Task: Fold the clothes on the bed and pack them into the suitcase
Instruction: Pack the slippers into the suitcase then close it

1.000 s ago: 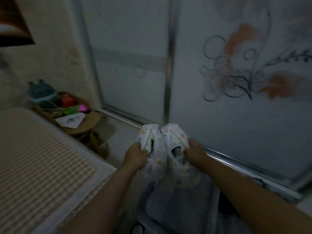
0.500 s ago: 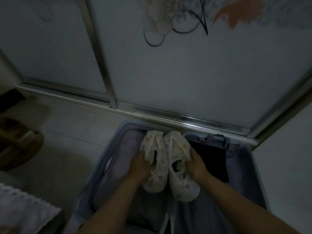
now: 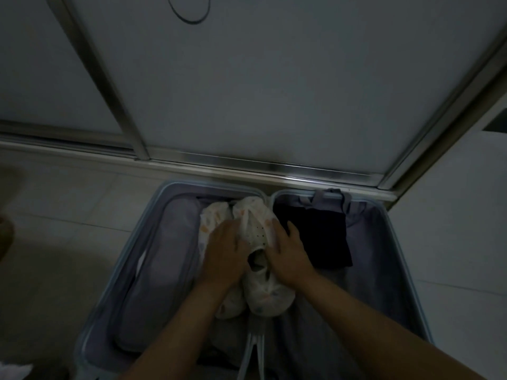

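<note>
An open pale blue suitcase (image 3: 129, 250) lies on the floor in front of me. A pair of white shoes in pale patterned covers (image 3: 264, 296) rests on the middle divide, toes toward the far rim. My left hand (image 3: 225, 255) lies over the left shoe and my right hand (image 3: 288, 252) over the right shoe, both pressing them down side by side. A dark folded garment (image 3: 321, 237) sits in the right half, just beside my right hand. The left half shows a zipped grey lining panel (image 3: 162, 270).
Sliding wardrobe doors with a metal floor track (image 3: 247, 167) stand right behind the suitcase. Pale floor tiles (image 3: 68, 220) spread to the left. A scrap of white cloth (image 3: 13, 370) shows at the bottom left corner. White straps (image 3: 255, 349) cross the suitcase's near middle.
My view tilted down from the doors to the suitcase. Both hands carried the shoes down from mid-air and set them into the suitcase's middle.
</note>
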Action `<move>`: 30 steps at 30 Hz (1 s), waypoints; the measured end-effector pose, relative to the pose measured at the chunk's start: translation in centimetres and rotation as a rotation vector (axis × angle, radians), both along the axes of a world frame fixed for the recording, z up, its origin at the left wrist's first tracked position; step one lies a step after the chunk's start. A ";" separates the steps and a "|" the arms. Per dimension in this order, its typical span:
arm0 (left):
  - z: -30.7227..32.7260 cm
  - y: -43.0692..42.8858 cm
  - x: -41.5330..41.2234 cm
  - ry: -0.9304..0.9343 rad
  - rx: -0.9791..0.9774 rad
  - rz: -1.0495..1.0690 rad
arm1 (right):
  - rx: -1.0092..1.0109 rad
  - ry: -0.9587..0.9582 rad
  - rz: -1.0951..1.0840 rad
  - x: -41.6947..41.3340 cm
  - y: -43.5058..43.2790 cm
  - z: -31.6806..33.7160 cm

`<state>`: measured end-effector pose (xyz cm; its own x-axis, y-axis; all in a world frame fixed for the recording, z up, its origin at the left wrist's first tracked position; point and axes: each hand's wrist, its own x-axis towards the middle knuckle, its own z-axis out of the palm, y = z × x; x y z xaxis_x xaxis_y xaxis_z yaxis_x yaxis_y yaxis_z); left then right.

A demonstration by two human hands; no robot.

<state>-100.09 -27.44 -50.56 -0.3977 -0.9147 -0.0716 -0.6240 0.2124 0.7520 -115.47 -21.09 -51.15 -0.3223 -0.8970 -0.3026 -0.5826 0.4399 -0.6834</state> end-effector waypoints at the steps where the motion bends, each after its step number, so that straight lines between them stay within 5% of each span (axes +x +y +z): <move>1: 0.1 0.6 -0.9 0.012 0.024 -0.079 | -0.012 -0.009 0.002 -0.1 -0.2 -0.2; 7: -0.5 2.3 -2.7 0.089 0.155 0.034 | 0.009 -0.296 -0.072 0.1 -1.7 -0.8; 14: 1.0 3.1 -4.0 0.137 0.170 -0.056 | 0.009 -0.251 -0.022 -3.7 1.9 0.1; 17: 1.8 3.8 -5.7 0.101 0.190 -0.118 | 0.054 -0.375 0.007 -7.3 4.1 1.6; 19: 2.2 4.7 -7.3 0.051 0.174 -0.167 | 0.101 -0.273 0.043 -9.4 5.8 1.6; 24: 1.2 7.7 -10.5 -0.122 0.224 -0.336 | -0.019 -0.329 -0.212 -10.5 9.9 -2.5; 30: -1.3 9.1 -11.3 -0.066 0.471 -0.396 | 0.067 -0.377 -0.435 -8.7 10.2 -6.6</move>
